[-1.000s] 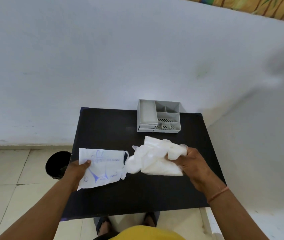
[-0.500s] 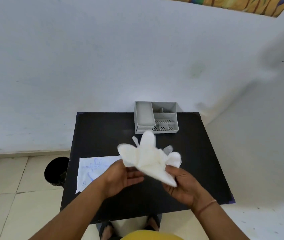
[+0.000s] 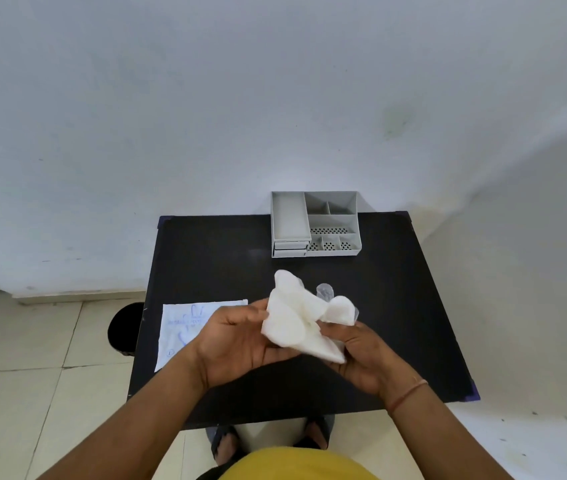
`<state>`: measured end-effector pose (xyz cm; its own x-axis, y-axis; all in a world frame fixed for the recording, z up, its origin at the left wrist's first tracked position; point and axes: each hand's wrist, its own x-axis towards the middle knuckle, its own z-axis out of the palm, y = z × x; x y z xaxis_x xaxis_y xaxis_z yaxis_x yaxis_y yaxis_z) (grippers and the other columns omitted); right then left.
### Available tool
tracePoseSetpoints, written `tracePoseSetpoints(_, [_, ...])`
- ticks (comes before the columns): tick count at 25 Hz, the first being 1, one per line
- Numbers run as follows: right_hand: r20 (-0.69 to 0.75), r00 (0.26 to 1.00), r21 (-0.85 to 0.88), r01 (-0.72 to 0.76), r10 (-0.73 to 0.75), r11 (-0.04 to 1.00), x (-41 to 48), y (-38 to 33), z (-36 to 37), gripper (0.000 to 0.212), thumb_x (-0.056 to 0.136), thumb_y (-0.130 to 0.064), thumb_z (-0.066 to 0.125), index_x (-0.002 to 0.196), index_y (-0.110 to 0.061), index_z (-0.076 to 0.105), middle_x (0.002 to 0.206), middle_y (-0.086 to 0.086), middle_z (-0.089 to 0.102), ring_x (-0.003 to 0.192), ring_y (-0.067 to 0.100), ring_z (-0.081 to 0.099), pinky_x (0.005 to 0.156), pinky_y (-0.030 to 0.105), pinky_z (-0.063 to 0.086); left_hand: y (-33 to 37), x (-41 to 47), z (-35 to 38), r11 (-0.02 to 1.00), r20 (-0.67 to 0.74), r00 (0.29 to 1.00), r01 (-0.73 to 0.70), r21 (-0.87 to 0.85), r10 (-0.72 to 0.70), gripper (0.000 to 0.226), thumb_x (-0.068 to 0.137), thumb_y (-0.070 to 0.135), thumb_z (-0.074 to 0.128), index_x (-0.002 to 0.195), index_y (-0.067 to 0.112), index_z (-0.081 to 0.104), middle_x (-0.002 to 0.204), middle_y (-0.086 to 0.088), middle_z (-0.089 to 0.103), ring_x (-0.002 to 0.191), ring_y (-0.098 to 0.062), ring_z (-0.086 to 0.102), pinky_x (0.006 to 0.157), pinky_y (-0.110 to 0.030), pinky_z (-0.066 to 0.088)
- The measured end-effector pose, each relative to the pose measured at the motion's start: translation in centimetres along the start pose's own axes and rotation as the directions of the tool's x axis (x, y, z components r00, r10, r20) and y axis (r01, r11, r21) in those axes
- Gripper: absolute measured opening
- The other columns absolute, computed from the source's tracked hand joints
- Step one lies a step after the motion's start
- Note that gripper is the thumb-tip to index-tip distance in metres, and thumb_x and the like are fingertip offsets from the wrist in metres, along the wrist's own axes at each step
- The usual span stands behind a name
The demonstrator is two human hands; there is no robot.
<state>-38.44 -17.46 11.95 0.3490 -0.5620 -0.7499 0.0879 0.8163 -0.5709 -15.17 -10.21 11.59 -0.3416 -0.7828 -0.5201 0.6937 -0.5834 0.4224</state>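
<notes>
My left hand (image 3: 237, 344) and right hand (image 3: 361, 355) had fingers curled round the white glove bundle (image 3: 295, 320) above the worktop (image 3: 226, 258); I judged slow, even unfolding safest against tearing.

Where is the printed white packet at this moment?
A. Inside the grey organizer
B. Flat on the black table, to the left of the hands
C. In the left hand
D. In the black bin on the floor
B: the printed packet lies flat on the black table, partly hidden by the left wrist, while the left hand and right hand both hold the white bundle above the table.
</notes>
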Motion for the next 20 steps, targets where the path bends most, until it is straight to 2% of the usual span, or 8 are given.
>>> tracePoseSetpoints(2, [0.031, 1.0, -0.015, 0.001, -0.001, 1.0, 0.2, -0.3, -0.4, 0.045, 0.086, -0.006, 0.077, 0.129, -0.01, 0.066, 0.119, 0.019, 0.077, 0.106, 0.035, 0.076, 0.072, 0.046, 0.069, -0.4, 0.5, 0.3, 0.991, -0.073, 0.997, -0.002, 0.136, 0.012, 0.05, 0.096, -0.006, 0.061, 0.145, 0.006, 0.064, 0.147, -0.024, 0.068, 0.131, -0.045, 0.069, 0.103, -0.055, 0.062])
tracePoseSetpoints(4, [0.075, 0.997, -0.06, 0.027, -0.023, 0.998, 0.1, -0.5, -0.7, 0.059, 0.077, -0.01, 0.082, 0.133, -0.009, 0.066, 0.123, 0.02, 0.078, 0.11, 0.036, 0.077, 0.078, 0.048, 0.068, -0.7, 1.3, 0.8, 0.94, -0.242, 0.969, 0.035, 0.34, 0.052, 0.048, 0.095, -0.01, 0.068, 0.139, 0.007, 0.066, 0.139, -0.021, 0.074, 0.124, -0.04, 0.074, 0.098, -0.052, 0.065])
tracePoseSetpoints(5, [0.089, 0.995, -0.083, 0.044, -0.037, 0.996, 0.1, -0.6, -0.9, 0.062, 0.075, -0.011, 0.083, 0.134, -0.009, 0.066, 0.124, 0.02, 0.078, 0.111, 0.036, 0.077, 0.081, 0.049, 0.067, -0.8, 1.6, 1.0, 0.926, -0.282, 0.957, 0.049, 0.373, 0.063, 0.047, 0.094, -0.009, 0.07, 0.138, 0.007, 0.066, 0.137, -0.02, 0.075, 0.123, -0.04, 0.074, 0.1, -0.054, 0.064])
tracePoseSetpoints(9, [0.078, 0.996, -0.095, 0.041, -0.034, 0.995, 0.1, -1.8, -1.8, 0.046, 0.087, -0.01, 0.08, 0.131, -0.01, 0.068, 0.126, 0.021, 0.077, 0.116, 0.041, 0.074, 0.098, 0.062, 0.06, -1.3, 1.5, 1.9, 0.925, -0.316, 0.945, 0.046, 0.376, 0.081, 0.05, 0.089, -0.013, 0.073, 0.135, 0.007, 0.069, 0.134, -0.02, 0.077, 0.12, -0.04, 0.076, 0.099, -0.057, 0.064])
tracePoseSetpoints(13, [0.108, 0.993, -0.123, 0.06, -0.047, 0.991, -0.7, -3.4, -2.0, 0.03, 0.094, -0.012, 0.073, 0.124, -0.008, 0.072, 0.122, 0.02, 0.079, 0.115, 0.04, 0.074, 0.098, 0.06, 0.06, -1.5, 0.8, 3.2, 0.962, -0.183, 0.983, 0.019, 0.271, 0.032, 0.06, 0.084, -0.005, 0.08, 0.14, 0.015, 0.068, 0.135, -0.015, 0.077, 0.122, -0.039, 0.074, 0.089, -0.053, 0.067])
tracePoseSetpoints(16, [0.163, 0.983, -0.157, 0.106, -0.08, 0.982, -0.9, -4.1, -1.9, 0.033, 0.095, -0.015, 0.072, 0.126, -0.007, 0.072, 0.127, 0.021, 0.076, 0.112, 0.035, 0.077, 0.094, 0.052, 0.063, -2.1, 1.7, 4.0, 0.966, -0.225, 0.972, -0.011, 0.259, 0.071, 0.066, 0.079, 0.003, 0.083, 0.142, 0.011, 0.065, 0.131, -0.015, 0.079, 0.119, -0.035, 0.076, 0.089, -0.051, 0.066])
tracePoseSetpoints(18, [0.197, 0.975, -0.165, 0.139, -0.105, 0.977, -0.8, -4.8, -2.2, 0.038, 0.098, -0.025, 0.068, 0.133, -0.011, 0.069, 0.134, 0.021, 0.073, 0.118, 0.034, 0.074, 0.101, 0.054, 0.06, -2.6, 2.5, 4.7, 0.962, -0.262, 0.958, -0.04, 0.27, 0.114, 0.067, 0.08, -0.002, 0.083, 0.142, 0.009, 0.064, 0.129, -0.016, 0.08, 0.119, -0.036, 0.075, 0.088, -0.05, 0.066])
tracePoseSetpoints(20, [0.246, 0.966, -0.158, 0.124, -0.082, 0.98, -0.8, -5.7, -2.6, 0.044, 0.105, -0.042, 0.054, 0.14, -0.019, 0.066, 0.138, 0.016, 0.072, 0.127, 0.035, 0.069, 0.108, 0.059, 0.053, -2.9, 3.1, 5.3, 0.961, -0.289, 0.943, -0.09, 0.26, 0.166, 0.062, 0.083, -0.011, 0.08, 0.139, 0.01, 0.066, 0.123, -0.014, 0.082, 0.114, -0.035, 0.078, 0.085, -0.053, 0.067])
